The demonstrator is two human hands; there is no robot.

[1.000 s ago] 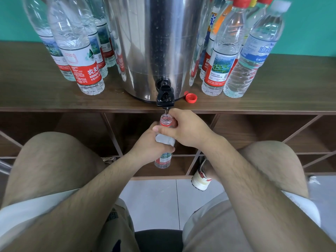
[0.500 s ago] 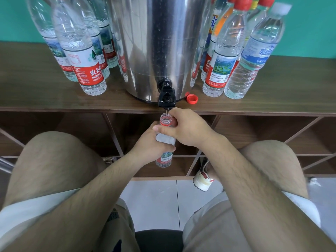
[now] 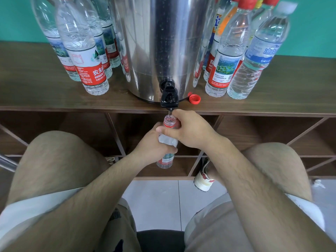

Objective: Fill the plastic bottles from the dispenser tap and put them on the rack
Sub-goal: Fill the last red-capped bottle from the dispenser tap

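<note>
A clear plastic bottle with a red neck ring and no cap stands upright just under the black tap of the steel dispenser. My left hand wraps its middle from the left. My right hand grips its neck and shoulder from the right. The bottle's open mouth sits directly below the spout, where a thin stream shows. Its lower label and base show below my left hand.
A loose red cap lies on the brown wooden rack top right of the tap. Several labelled bottles stand left of the dispenser and several capped ones right. Open shelf compartments sit below; my knees flank the bottle.
Both hands and the bottle stay under the tap. The view has tilted down slightly, so the shelf appears a little lower in the frame.
</note>
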